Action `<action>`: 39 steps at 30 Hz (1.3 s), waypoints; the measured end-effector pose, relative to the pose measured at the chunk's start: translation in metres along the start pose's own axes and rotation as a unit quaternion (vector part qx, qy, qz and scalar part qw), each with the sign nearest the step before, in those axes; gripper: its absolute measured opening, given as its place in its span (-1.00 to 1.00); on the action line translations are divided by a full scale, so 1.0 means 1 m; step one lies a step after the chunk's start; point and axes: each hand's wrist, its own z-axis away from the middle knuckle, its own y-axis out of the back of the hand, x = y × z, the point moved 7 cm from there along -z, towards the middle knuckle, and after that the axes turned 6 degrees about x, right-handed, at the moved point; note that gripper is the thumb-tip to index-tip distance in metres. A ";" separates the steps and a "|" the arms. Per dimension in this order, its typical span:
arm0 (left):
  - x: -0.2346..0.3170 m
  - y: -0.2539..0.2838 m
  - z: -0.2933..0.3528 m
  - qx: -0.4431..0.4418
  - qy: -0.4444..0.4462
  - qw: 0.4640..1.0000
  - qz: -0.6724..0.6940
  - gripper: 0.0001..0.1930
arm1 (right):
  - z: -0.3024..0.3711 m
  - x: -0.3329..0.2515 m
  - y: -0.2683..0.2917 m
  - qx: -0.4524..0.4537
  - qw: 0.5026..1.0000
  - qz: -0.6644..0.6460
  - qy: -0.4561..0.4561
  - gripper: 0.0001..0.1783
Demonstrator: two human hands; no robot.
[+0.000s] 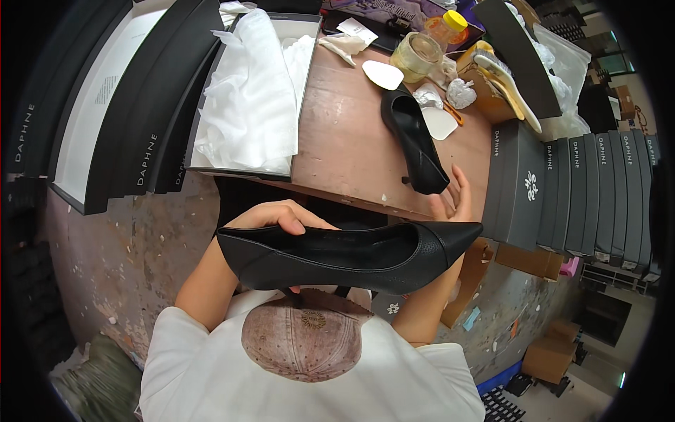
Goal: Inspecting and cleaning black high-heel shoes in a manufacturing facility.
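A black pointed-toe high-heeled shoe (337, 257) is held up level above the table's near edge, toe to the right. My left hand (278, 216) is closed round its heel end, thumb over the rim and inside the opening. Beyond the toe, my right hand (453, 197) has its fingers stretched apart and pointing away; the shoe hides its palm, so I cannot tell whether it touches the shoe. A second black high-heeled shoe (415, 144) lies on the table (337, 133) just past those fingers, partly by white oval pads (439, 123).
An open shoe box (306, 70) with white tissue paper (246, 91) sits at left, beside stacked dark boxes (133, 126). Grey shoe boxes (517, 176) line the right side. A glass jar (416, 55), a yellow-capped bottle (446, 28) and a brush (503, 77) stand at the back right.
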 end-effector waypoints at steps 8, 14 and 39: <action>-0.005 0.005 0.005 -0.001 -0.010 1.000 0.017 -0.35 | -0.005 0.025 -0.036 -0.035 0.996 0.020 -0.083 -0.09; -0.003 0.013 0.005 0.045 -0.001 0.999 0.007 -0.40 | -0.033 0.072 -0.008 -0.002 0.997 -0.041 -0.061 -0.37; 0.002 0.038 -0.007 0.135 -0.107 0.891 -0.420 -0.49 | 0.005 -0.101 0.017 -0.176 0.960 -0.213 0.057 -0.14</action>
